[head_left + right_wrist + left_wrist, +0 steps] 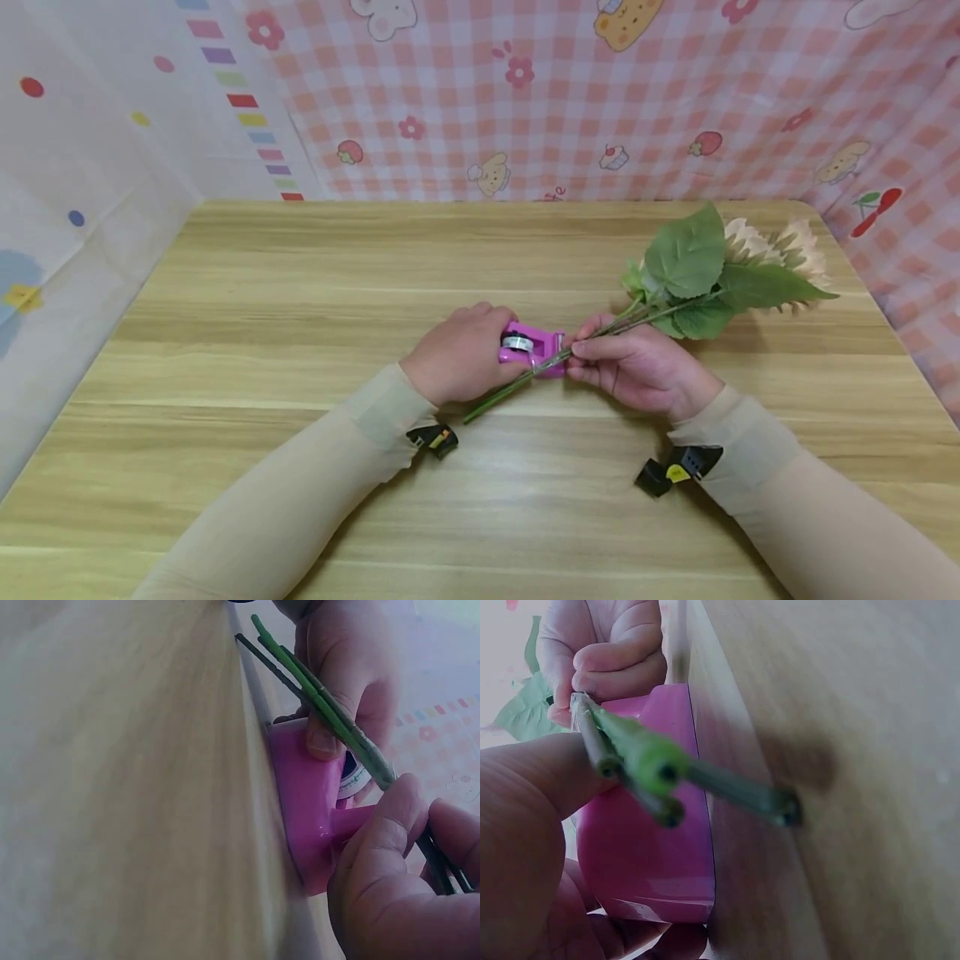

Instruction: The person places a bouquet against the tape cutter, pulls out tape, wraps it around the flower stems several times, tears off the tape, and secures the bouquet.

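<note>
Nearest us, our two sleeved forearms reach in over the wooden counter point(247, 333). Our left hand point(457, 354) is wrapped around a pink tape dispenser point(534, 350), thumb on its side, holding it down on the counter near the middle. Our right hand point(637, 367) pinches a bundle of green stems point(510, 392) just beside the dispenser, fingers curled round them. The stems lie across the dispenser's front end, their cut ends pointing back toward us past the left hand; the left wrist view shows three cut ends point(664, 776) close together against the pink body.

We judge the step in hand to be binding the stems with tape at the dispenser. The next move, as we read it, calls for keeping the stems pressed tight together while tape is drawn round them, with the dispenser held steady.

Farther out, the leaves point(697, 267) and pale flower heads point(780, 250) rest on the counter to the right. Beyond stands a pink checked cloth backdrop point(600, 100).
</note>
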`<state>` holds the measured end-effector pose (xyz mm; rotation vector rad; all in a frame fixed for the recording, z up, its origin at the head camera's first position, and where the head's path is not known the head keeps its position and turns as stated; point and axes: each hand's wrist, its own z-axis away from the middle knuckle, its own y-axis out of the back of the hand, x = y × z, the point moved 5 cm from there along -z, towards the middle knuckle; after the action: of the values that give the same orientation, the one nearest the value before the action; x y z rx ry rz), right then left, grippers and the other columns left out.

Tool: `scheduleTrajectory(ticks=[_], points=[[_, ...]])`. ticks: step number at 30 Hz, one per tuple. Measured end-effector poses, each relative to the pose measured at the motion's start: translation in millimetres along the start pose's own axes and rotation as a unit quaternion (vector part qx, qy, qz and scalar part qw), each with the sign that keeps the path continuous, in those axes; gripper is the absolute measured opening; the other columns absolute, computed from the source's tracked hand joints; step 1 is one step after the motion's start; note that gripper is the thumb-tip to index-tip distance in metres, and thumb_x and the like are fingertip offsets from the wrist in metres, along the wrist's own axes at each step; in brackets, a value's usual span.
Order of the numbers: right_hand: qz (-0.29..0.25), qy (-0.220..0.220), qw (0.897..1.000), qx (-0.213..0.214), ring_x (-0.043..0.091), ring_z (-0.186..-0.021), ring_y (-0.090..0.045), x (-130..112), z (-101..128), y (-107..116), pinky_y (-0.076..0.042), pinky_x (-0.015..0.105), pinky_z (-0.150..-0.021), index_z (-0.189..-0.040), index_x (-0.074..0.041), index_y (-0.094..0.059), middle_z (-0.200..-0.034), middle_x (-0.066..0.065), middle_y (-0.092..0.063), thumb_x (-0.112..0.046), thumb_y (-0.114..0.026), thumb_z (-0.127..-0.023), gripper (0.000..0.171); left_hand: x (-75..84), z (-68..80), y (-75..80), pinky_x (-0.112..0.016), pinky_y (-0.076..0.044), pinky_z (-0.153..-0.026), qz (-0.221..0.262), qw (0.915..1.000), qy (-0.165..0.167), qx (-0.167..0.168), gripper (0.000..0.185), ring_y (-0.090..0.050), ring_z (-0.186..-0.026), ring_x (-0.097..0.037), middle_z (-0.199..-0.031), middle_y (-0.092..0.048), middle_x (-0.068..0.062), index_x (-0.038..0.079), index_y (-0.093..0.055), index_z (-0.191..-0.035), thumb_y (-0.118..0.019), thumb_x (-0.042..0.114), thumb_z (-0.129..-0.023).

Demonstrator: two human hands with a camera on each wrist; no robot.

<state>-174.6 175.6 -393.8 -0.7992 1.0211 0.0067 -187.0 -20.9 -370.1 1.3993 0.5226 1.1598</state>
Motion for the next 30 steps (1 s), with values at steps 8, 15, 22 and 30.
scheduleTrajectory(ticks=[8,15,22,30], points=[[0.008,-0.012,0.999,0.040,0.017,-0.080,-0.072,-2,-1,-2,-0.062,0.025,-0.081,-0.089,-0.008,-0.066,-0.092,0.008,-0.072,0.007,-0.056,-0.103,0.023,0.4,0.6,0.7,-0.030,-0.052,-0.077,0.003,1.0000,-0.003,0.004,0.058,-0.058,-0.089,-0.016,-0.107,-0.061,0.002,0.011,-0.061,-0.136,-0.067,0.056,-0.098],[0.038,-0.005,0.995,0.092,0.015,-0.076,-0.072,-5,-2,-4,-0.062,0.023,-0.078,-0.093,-0.006,-0.063,-0.090,0.008,-0.073,0.008,-0.057,-0.102,0.018,1.4,0.6,1.3,-0.031,-0.052,-0.078,-0.003,1.0000,-0.006,0.003,0.058,-0.058,-0.088,-0.016,-0.105,-0.061,0.002,0.012,-0.061,-0.134,-0.066,0.058,-0.099],[0.044,0.020,0.993,0.107,0.013,-0.075,-0.073,-7,-2,-7,-0.062,0.022,-0.075,-0.105,-0.003,-0.062,-0.088,0.006,-0.076,0.009,-0.058,-0.101,0.013,1.2,0.1,0.9,-0.033,-0.054,-0.083,-0.005,1.0000,-0.006,0.002,0.059,-0.059,-0.092,-0.016,-0.112,-0.063,0.000,0.011,-0.060,-0.137,-0.066,0.056,-0.099],[0.079,0.020,0.987,0.139,0.006,-0.070,-0.063,-9,-1,-12,-0.053,0.018,-0.064,-0.115,0.001,-0.050,-0.087,-0.001,-0.073,0.003,-0.059,-0.103,0.015,0.7,0.5,1.5,-0.036,-0.054,-0.088,-0.010,0.9999,-0.009,0.003,0.058,-0.058,-0.095,-0.018,-0.115,-0.063,-0.002,0.011,-0.060,-0.136,-0.063,0.057,-0.100]])
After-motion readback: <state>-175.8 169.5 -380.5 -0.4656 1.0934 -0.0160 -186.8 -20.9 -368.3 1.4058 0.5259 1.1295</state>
